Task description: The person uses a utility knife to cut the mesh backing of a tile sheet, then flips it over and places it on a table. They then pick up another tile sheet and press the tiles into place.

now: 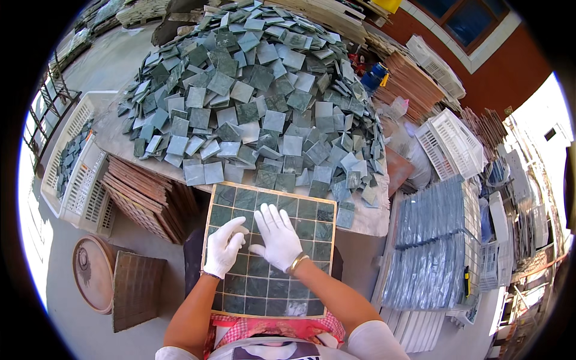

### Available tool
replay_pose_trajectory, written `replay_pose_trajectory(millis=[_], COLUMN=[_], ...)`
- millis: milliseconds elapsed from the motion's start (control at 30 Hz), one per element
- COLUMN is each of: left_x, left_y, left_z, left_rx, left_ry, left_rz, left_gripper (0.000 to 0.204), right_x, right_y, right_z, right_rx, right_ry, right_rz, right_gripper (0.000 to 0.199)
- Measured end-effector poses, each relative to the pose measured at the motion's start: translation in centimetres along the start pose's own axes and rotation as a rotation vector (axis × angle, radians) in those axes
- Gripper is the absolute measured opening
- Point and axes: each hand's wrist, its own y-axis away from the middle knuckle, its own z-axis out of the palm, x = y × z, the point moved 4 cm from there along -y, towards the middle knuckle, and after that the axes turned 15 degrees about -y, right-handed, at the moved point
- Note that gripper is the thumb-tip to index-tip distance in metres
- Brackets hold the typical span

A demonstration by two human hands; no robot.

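Note:
A square wood-edged board (210, 211) rests over my lap, with rows of dark green square stone tiles (256, 288) laid on it in a grid. My right hand (278, 240), in a white glove with a gold-coloured bracelet at the wrist, lies flat on the upper middle tiles, its fingers stretched out. Over the board's left part is my left hand (223, 249), also white-gloved. Its fingers are curled in with the thumb close to the fingertips; anything between them cannot be made out. One lower tile near the right corner has a pale, whitish patch.
A large heap of loose green-grey tiles (240, 93) covers the table (375, 219) ahead. At left stand a white crate (90, 207), stacked boards (141, 195) and a round tub (90, 273). At right are plastic-wrapped stacks (426, 258) and white baskets (453, 144).

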Motion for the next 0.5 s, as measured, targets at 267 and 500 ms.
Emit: replay_pose_trajectory(millis=[267, 500], left_x=[-0.4, 3.2], left_y=[1.0, 0.3], left_z=[-0.2, 2.1], left_rx=[0.161, 0.004], left_ry=[0.037, -0.923], left_rz=[-0.023, 0.397], left_gripper=[0.033, 0.066], right_x=[2.2, 10.6], right_y=[1.8, 7.2], right_z=[-0.7, -4.1], right_rx=[0.106, 0.344], right_ry=[-0.039, -0.034], right_rz=[-0.049, 0.296], right_gripper=[0.075, 0.076])
